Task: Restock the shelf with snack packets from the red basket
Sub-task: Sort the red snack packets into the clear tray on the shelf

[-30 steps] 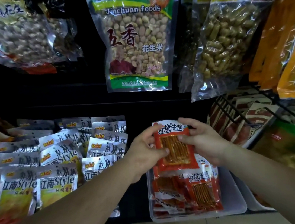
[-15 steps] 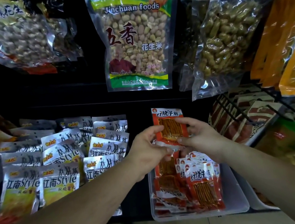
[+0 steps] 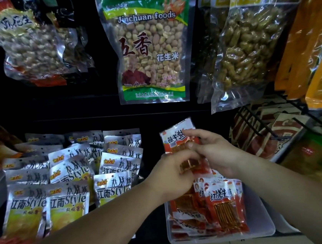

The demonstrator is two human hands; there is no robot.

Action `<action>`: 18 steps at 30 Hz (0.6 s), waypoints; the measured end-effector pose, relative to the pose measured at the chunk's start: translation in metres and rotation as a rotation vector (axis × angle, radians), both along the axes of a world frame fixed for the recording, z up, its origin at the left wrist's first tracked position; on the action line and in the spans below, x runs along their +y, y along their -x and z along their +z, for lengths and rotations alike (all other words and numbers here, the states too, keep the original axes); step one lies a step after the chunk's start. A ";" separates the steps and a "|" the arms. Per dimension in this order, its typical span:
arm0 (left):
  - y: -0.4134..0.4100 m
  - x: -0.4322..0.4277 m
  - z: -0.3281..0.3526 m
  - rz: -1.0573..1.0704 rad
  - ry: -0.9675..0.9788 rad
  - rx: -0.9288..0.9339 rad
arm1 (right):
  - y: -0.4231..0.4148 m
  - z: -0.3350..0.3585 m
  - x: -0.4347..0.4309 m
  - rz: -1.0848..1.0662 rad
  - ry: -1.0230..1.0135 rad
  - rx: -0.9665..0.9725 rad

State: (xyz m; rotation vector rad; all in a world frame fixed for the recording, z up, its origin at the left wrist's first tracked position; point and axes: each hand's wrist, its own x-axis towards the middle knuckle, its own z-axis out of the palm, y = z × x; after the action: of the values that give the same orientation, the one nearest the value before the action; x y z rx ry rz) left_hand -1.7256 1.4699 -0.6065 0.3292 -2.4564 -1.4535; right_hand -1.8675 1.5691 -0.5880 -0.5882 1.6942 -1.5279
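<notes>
The left hand [image 3: 172,172] and right hand [image 3: 213,152] both pinched a red packet [image 3: 178,138] over the back edge of the tray [image 3: 269,227]. It would sit best upright, label forward.

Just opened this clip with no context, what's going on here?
A person is restocking a shop shelf. Both hands hold one red snack packet, tilted, above a clear tray. The right hand pinches its upper part and the left hand grips its lower end. The tray already holds more red packets, and the held one is not yet set down. Silver-and-yellow packets sit to the left, and a peanut bag hangs above.
</notes>
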 end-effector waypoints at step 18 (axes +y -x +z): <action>-0.001 -0.018 -0.001 0.361 -0.518 0.012 | 0.010 -0.006 0.001 0.051 -0.097 0.096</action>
State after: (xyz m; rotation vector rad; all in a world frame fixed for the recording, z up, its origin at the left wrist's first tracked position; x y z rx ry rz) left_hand -1.7244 1.4516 -0.6073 0.8128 -1.8434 -1.8789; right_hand -1.8772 1.5699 -0.5940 -0.6576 1.8009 -1.3927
